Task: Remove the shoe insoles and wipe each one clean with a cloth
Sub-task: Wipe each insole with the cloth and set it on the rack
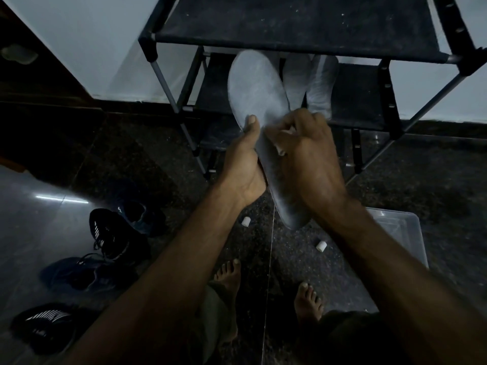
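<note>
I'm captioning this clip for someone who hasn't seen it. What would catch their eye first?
At centre, the left hand grips a grey insole upright while the right hand presses a pale cloth against it. Behind, two more insoles lean on the dark shoe rack; dark sneakers lie at lower left.

No legible text, label, brand or number appears on anything I can see; lighting is dim.
</note>
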A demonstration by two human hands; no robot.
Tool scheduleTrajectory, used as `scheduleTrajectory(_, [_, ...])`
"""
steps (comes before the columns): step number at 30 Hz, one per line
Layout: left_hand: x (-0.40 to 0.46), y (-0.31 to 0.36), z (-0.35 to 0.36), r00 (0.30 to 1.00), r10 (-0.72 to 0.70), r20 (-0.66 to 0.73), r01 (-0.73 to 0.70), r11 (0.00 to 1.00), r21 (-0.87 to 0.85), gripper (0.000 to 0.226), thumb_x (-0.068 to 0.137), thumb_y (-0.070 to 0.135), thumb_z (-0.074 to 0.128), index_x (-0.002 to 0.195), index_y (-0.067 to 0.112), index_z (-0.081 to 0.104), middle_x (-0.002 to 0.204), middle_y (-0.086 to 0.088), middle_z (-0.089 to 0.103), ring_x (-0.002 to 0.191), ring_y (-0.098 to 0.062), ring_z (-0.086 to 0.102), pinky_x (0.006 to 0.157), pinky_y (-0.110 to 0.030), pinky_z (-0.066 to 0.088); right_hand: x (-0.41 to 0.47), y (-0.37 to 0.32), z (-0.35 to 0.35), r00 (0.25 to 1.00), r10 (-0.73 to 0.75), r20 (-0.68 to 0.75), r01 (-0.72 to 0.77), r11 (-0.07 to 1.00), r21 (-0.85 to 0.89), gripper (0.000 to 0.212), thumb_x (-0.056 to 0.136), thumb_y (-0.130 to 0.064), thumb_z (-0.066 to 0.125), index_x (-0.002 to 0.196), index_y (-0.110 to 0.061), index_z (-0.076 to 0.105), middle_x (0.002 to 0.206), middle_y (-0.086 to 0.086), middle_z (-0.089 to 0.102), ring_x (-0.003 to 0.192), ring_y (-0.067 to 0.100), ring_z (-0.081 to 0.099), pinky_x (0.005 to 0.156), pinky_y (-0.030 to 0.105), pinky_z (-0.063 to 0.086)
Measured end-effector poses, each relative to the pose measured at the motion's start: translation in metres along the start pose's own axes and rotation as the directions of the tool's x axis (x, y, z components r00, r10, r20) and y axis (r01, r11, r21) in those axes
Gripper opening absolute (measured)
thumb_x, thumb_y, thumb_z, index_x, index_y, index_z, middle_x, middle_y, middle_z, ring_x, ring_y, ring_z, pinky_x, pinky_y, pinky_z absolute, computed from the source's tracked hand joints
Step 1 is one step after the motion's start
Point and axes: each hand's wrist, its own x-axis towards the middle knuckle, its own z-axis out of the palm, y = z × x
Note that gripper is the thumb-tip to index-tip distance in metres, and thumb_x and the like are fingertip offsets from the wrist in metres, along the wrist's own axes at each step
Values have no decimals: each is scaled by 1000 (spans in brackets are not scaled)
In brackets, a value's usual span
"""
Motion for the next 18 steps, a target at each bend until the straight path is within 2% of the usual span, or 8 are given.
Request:
scheduleTrajectory(3, [0, 0, 1, 1000, 6, 2, -6, 1000, 20, 58, 103, 47, 30, 131, 1, 54, 124, -22, 62, 117, -32, 60, 96, -41, 51, 7, 9, -3, 999, 46, -26, -49, 989, -139, 7, 87, -5, 65, 92, -2, 69, 94, 16, 61, 87, 36, 54, 69, 45, 50])
scheduleTrajectory(6, [4, -1, -1, 1000, -8, 6, 8, 1000, 28, 60, 102, 49, 31, 128, 1, 56, 120, -21, 65, 112, -31, 64, 93, -40, 53, 1, 13, -4, 995, 92, -49, -97, 989, -115, 1, 86, -3, 66, 86, -2, 67, 93, 16, 60, 86, 36, 54, 68, 47, 50])
scheduleTrajectory(9, [1, 2, -3, 1000, -16, 16, 16, 1000, 16, 58, 102, 50, 32, 116, 2, 62, 112, -19, 69, 106, -28, 66, 87, -35, 56, -6, -2, -1, 1000, 31, 7, -31, 999, -32, 16, 74, 8, 65, 86, -1, 71, 91, 21, 61, 86, 39, 55, 70, 48, 50])
scheduleTrajectory(11, [0, 2, -3, 1000, 0, -1, 0, 1000, 8, 56, 101, 49, 34, 117, 3, 62, 116, -20, 67, 110, -28, 65, 91, -37, 55, -3, -10, 1, 998, -43, 54, 46, 997, -55, 11, 81, -4, 67, 91, -2, 72, 92, 17, 61, 85, 36, 55, 68, 42, 50])
scheduleTrajectory(13, [-1, 2, -1, 1000, 3, 9, -3, 1000, 1, 58, 102, 47, 32, 126, 1, 57, 122, -22, 64, 114, -29, 63, 93, -37, 54, 3, -5, 0, 995, -46, 86, 56, 992, -115, 15, 87, -16, 65, 95, -5, 72, 96, 14, 61, 89, 33, 54, 69, 39, 48])
scheduleTrajectory(16, [1, 1, -2, 1000, 21, 13, -21, 1000, -4, 58, 103, 46, 31, 131, 0, 54, 124, -23, 62, 112, -30, 63, 91, -38, 55, 6, 14, -5, 997, 78, 17, -75, 991, -111, 16, 80, 5, 64, 92, -1, 72, 96, 21, 61, 90, 39, 54, 75, 48, 48])
scheduleTrajectory(18, [1, 2, -1, 1000, 16, 4, -16, 1000, -2, 57, 102, 47, 32, 127, 2, 57, 120, -22, 65, 108, -30, 65, 87, -38, 57, -1, 16, -8, 994, 105, 33, -99, 985, -139, 17, 79, 6, 64, 91, -2, 72, 96, 20, 61, 90, 39, 54, 75, 47, 47])
